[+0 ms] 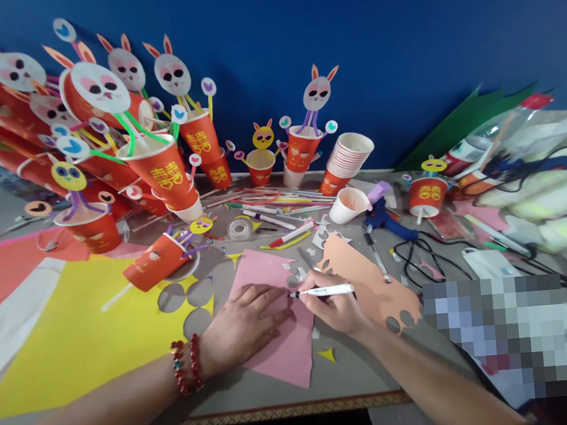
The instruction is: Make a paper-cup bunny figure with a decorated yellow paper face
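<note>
A sheet of pink paper [286, 343] lies on the grey table in front of me. My left hand [247, 320] rests flat on it, fingers stretched out toward the right. In my right hand [333, 307] is a white marker [333, 290] with a black tip pointing left, close to the paper and the left fingertips. I cannot tell whether the tip touches the paper. Orange paper [361, 272] with round cut-outs lies beyond the right hand. Yellow paper [100, 325], also with round holes, is left of my left hand.
Red paper cups with rabbit-face figures [152, 164] crowd the back left. A red cup [154, 262] lies on its side. Stacked cups [348, 158], loose markers [269, 218], a tape roll [240, 229] and a blue glue gun [389, 220] with a black cord stand or lie farther back.
</note>
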{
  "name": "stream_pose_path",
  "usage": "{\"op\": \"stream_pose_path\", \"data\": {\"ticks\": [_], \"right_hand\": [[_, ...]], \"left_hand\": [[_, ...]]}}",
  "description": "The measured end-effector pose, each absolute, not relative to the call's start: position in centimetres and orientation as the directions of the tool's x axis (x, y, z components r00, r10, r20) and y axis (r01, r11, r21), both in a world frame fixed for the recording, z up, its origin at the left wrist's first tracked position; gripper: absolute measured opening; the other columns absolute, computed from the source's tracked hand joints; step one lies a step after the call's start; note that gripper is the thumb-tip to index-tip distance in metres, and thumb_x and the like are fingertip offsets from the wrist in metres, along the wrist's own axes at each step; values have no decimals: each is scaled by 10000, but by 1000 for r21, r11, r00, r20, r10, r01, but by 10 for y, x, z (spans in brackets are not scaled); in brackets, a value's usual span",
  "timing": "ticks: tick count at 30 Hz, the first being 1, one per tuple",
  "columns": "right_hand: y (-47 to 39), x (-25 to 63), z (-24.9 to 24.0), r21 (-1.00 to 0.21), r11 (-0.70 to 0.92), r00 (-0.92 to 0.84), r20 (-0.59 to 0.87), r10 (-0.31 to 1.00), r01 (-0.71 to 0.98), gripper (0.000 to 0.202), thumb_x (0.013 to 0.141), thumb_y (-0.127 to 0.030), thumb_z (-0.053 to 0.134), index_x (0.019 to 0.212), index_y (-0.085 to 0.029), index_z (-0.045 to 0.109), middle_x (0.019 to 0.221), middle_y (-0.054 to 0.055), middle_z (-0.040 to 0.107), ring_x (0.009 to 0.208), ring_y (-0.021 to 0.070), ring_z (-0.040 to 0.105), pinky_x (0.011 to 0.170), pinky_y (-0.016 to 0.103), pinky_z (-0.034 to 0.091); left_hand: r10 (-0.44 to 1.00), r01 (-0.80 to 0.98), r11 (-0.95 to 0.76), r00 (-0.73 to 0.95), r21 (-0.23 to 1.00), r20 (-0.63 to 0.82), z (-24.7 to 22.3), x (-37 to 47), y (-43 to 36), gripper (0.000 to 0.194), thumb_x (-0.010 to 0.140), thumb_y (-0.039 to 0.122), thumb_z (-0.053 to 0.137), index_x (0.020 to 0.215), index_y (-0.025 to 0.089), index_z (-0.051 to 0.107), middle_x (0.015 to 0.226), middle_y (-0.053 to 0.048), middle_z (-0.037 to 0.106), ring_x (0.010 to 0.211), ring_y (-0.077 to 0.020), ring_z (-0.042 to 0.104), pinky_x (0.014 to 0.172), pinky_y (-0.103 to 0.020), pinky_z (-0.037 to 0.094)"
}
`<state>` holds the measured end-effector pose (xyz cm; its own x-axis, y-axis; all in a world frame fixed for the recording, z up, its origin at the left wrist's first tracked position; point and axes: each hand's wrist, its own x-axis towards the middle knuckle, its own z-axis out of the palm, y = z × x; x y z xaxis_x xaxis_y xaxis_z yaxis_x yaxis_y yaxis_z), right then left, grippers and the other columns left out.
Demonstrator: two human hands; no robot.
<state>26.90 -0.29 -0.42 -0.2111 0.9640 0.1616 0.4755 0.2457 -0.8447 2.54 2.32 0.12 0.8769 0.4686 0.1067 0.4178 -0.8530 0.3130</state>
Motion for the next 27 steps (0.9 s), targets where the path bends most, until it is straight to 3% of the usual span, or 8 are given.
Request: {"op": "stream_pose_path", "data": {"ticks": [27], "right_hand": [[-3,269,-4,-830,237,-221,141,965,504,141,907,-232,553,768,-229,574,636,-20,593,570,144,543,555,257,380]], "left_hand": [[479,416,-837,872,355,106,0,24,23,387,959,291,577,1343,341,571,1477,-26,503,1276,-275,484,1055,-438,407]]}}
